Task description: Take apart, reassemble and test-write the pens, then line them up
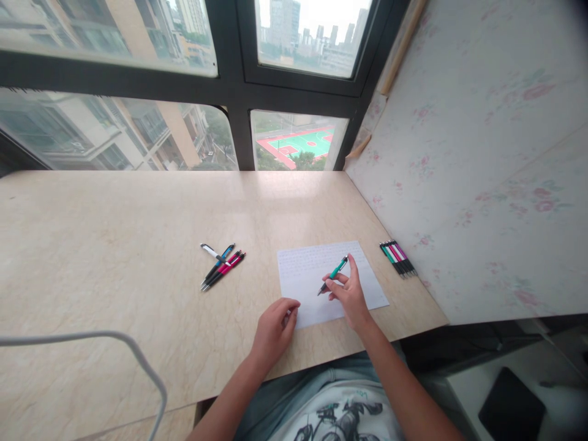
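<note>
My right hand (351,299) is closed around a green and black click pen (339,267). The index finger reaches up to the pen's top end, and its tip points down over a sheet of paper (312,300). Rows of faint handwriting cover the upper part of the sheet. At the sheet's lower left edge rests my left hand (276,321), its fingers curled in, with nothing visible in them. To the left lies a loose pile of pens: a white one (214,253) crosses a blue one (225,253), beside pink-red pens (225,269).
Several pens (397,260) lie side by side near the papered wall (482,171) on the right. A grey cable (114,334) arches over the lower left of the marble-patterned tabletop (114,245). Dark-framed windows (241,122) border the far edge.
</note>
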